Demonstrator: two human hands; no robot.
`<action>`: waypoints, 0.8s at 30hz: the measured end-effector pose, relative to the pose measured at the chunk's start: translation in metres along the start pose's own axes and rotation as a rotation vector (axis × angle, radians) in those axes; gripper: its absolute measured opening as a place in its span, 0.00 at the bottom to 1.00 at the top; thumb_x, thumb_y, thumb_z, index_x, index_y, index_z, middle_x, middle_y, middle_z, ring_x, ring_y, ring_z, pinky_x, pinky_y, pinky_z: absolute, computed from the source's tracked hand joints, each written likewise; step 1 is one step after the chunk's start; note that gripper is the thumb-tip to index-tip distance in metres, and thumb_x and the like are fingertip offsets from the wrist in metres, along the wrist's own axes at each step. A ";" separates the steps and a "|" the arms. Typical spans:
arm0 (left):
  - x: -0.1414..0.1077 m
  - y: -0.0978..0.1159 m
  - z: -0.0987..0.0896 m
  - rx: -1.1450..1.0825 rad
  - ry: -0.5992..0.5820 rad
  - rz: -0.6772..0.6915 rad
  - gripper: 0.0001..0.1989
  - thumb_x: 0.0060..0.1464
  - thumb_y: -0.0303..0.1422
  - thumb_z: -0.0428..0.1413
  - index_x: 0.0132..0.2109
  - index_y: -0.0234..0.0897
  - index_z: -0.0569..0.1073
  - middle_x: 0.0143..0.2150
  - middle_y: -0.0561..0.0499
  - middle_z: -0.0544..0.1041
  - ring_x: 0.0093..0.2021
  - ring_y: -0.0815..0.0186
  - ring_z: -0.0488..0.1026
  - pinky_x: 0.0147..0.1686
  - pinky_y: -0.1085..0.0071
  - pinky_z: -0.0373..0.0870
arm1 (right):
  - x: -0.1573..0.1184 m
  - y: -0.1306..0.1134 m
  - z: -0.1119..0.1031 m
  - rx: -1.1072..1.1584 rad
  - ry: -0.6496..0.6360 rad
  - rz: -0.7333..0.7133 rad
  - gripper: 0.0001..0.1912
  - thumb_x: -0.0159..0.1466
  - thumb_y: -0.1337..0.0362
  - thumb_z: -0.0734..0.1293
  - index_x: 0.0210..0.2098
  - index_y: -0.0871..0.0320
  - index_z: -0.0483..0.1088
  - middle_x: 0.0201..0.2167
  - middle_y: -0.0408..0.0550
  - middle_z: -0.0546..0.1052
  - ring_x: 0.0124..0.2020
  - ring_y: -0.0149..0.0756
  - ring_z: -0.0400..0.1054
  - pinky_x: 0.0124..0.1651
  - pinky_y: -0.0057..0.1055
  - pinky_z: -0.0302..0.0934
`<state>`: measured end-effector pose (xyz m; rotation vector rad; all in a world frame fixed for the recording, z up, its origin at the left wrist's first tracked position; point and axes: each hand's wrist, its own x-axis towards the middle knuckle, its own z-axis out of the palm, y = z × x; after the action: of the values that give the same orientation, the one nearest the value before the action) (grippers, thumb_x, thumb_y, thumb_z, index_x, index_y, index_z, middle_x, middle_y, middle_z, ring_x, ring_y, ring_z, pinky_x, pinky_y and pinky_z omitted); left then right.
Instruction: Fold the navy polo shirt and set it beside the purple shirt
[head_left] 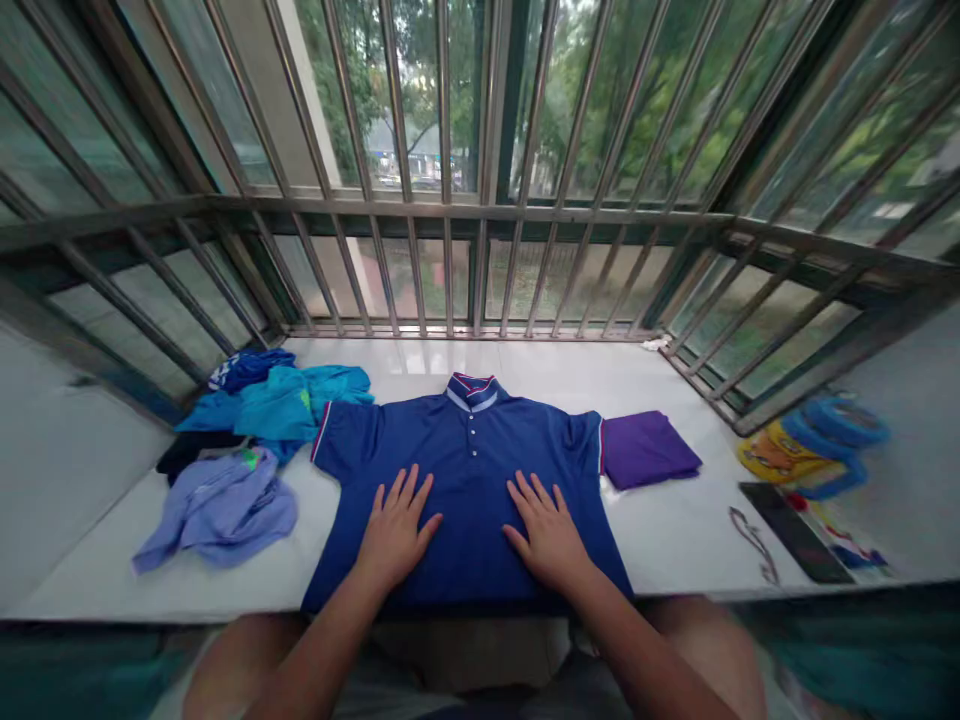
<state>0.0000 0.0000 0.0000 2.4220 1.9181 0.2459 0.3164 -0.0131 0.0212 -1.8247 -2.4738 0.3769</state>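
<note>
Polo shirt reaches ledge edge under left hand and right hand, spread wide.

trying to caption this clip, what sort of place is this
Probably an enclosed balcony or window bay in a home: metal window bars stand in front of glass, trees show outside, and a white ledge holds a blue polo shirt beside crumpled clothes.
</note>
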 end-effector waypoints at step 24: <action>0.029 -0.119 -0.055 -0.159 0.195 -0.545 0.18 0.67 0.35 0.49 0.58 0.37 0.76 0.52 0.36 0.84 0.53 0.46 0.82 0.51 0.55 0.77 | -0.035 -0.003 0.017 0.036 0.079 -0.043 0.38 0.75 0.45 0.61 0.80 0.47 0.52 0.81 0.46 0.49 0.81 0.51 0.41 0.79 0.61 0.36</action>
<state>-0.1160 0.0522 0.0415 1.7460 2.4364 0.5923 0.3208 -0.0501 0.0091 -1.7346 -2.4332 0.3377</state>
